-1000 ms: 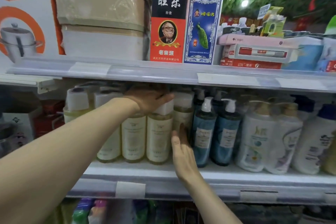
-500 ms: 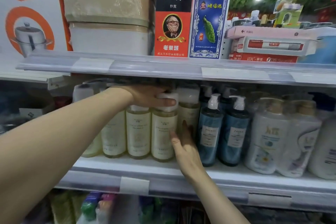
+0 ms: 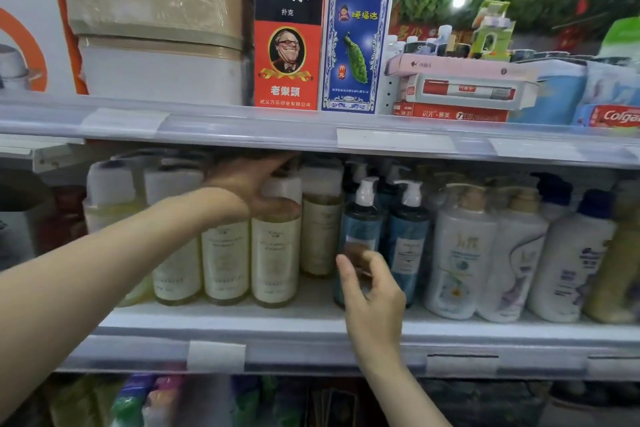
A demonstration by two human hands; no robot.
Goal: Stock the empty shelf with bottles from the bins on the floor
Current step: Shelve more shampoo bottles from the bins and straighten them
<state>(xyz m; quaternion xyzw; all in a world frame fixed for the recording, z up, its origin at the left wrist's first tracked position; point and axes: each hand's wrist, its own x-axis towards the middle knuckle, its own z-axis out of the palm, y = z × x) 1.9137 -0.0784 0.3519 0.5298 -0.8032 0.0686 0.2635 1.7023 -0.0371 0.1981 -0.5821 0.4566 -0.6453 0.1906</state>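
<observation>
Looks well along, prob. near done for this stretch. Running along the shelf (image 3: 311,321) from the L: a tight row of pale yellow bottles (image 3: 225,260) w/ white caps, then blue pump bottles (image 3: 407,246), then white shampoo bottles (image 3: 460,253) out to the R edge, w/ more rows behind, reaching up close to the underside of the upper shelf (image 3: 242,130). Gripping w/ the left hand (image 3: 256,191) the white cap of the front pale bottle (image 3: 275,256), thumb across the cap front, fingers over the top. Standing upright on the shelf board, last in the front row, just beside its neighbour on the L. Hovering w/ the right hand (image 3: 375,291) in front of the nearest blue bottle (image 3: 360,232), fingers half curled at label height. Too blurred to say whether pinching it or merely close, so can't tell the grip. Left to sort, by the look of it: a bare front spot btw. that pale bottle and the blue one, w/ another pale bottle (image 3: 320,232) set further back behind the gap. Room there for maybe one more up front, or for closing the rows together. No view of the floor bins from here, so no way to judge how much stock remains. Prob. a straightening/facing step rather than a fresh load.
</observation>
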